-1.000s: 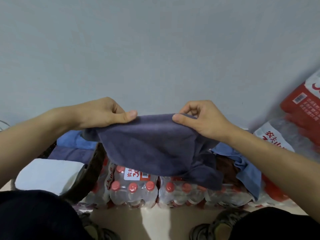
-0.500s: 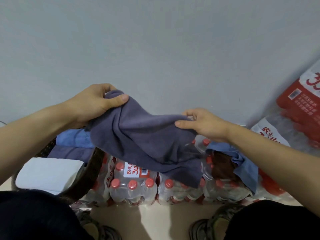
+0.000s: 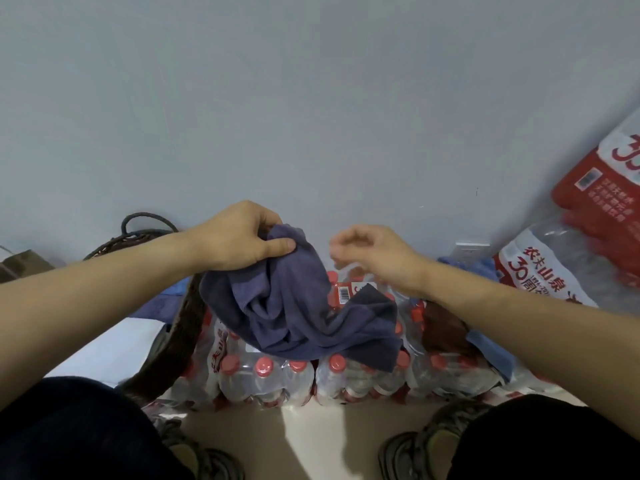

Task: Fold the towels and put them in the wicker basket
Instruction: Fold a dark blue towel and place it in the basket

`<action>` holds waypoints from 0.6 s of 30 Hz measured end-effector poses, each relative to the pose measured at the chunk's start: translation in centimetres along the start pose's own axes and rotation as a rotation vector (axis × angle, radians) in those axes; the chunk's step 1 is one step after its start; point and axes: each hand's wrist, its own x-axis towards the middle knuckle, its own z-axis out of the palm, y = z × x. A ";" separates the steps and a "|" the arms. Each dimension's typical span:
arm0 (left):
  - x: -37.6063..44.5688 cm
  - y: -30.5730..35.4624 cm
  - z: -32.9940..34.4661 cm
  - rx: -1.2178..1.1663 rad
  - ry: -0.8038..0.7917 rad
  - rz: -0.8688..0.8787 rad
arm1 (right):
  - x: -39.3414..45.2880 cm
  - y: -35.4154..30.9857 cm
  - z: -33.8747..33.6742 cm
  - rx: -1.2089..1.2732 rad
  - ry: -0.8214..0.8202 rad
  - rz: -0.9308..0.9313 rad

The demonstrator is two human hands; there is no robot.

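Observation:
A dark purple-grey towel [image 3: 298,320] hangs bunched from my left hand [image 3: 239,237], whose thumb and fingers pinch its upper corner. Its lower part lies rumpled on the packs of water bottles [image 3: 266,379]. My right hand [image 3: 374,251] hovers to the right of the towel with loosely curled fingers and holds nothing. The dark wicker basket [image 3: 180,327] stands at the left, partly behind my left forearm, with blue folded cloth [image 3: 173,291] inside. A brown towel [image 3: 446,327] and a light blue towel [image 3: 488,344] lie on the bottles under my right forearm.
A grey wall rises close behind. Large red-labelled water bottle packs [image 3: 588,244] are stacked at the right. A white flat object [image 3: 104,344] lies beside the basket at the left. My knees and sandalled feet [image 3: 408,452] are at the bottom, on a beige floor.
My right hand has let go of the towel's corner and lifted away. The towel has dropped from a stretched span into a bunch hanging from my left hand onto the bottles.

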 end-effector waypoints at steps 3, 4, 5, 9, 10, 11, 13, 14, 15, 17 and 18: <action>0.0 -1.3 0.5 0.042 0.000 -0.092 | -0.8 6.0 -2.4 -0.625 -0.207 0.082; 0.1 -1.7 0.8 0.050 0.005 -0.116 | -1.3 7.9 -3.1 -0.821 -0.314 0.134; 0.1 -2.0 1.1 0.062 0.012 -0.138 | -1.8 9.6 -3.4 -0.987 -0.395 0.173; 0.2 -2.9 2.0 0.137 -0.014 -0.184 | -2.6 13.7 -2.3 -1.222 -0.460 0.162; 0.2 -3.0 2.2 0.150 -0.026 -0.189 | -2.5 14.1 -1.7 -1.215 -0.465 0.154; 0.3 -3.1 2.3 0.163 -0.035 -0.194 | -2.3 14.3 -1.3 -1.206 -0.486 0.156; 0.4 -3.4 2.5 0.186 -0.060 -0.207 | -1.8 14.0 -0.8 -1.185 -0.544 0.168; 0.5 -3.4 2.6 0.200 -0.078 -0.218 | -1.4 13.5 -0.7 -1.176 -0.564 0.159; 0.5 -3.3 2.6 0.214 -0.100 -0.230 | -1.0 12.7 -0.7 -1.158 -0.559 0.138; 0.5 -3.2 2.6 0.227 -0.143 -0.248 | -0.4 10.4 -0.8 -1.061 -0.487 0.092; 0.6 -3.1 2.6 0.232 -0.161 -0.253 | -0.1 8.9 -0.9 -0.979 -0.430 0.069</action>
